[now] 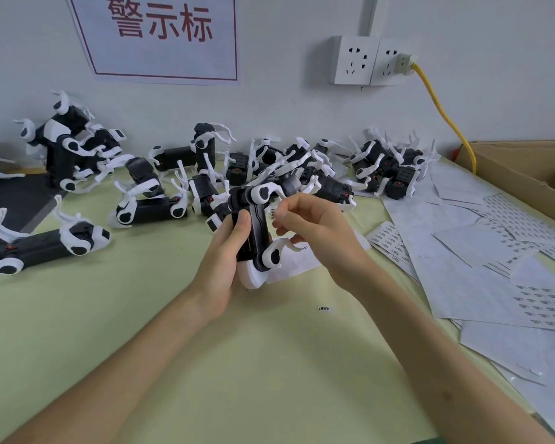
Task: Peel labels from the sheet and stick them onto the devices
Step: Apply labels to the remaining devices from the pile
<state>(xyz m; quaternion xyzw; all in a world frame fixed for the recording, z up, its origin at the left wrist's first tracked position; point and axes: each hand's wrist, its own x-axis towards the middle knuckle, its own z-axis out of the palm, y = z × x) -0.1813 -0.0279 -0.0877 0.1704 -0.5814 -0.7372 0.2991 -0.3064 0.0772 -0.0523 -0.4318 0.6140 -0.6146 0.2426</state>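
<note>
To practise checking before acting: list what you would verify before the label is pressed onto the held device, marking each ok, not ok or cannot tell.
Left hand grips the black-and-white plastic device: ok.
Right hand pinches a small white paper label: ok.
Label's sticky side faces the device: cannot tell.
Printed white label sheets lie to the right: ok.
No loose label on the pale green table: not ok, one lies there.
</note>
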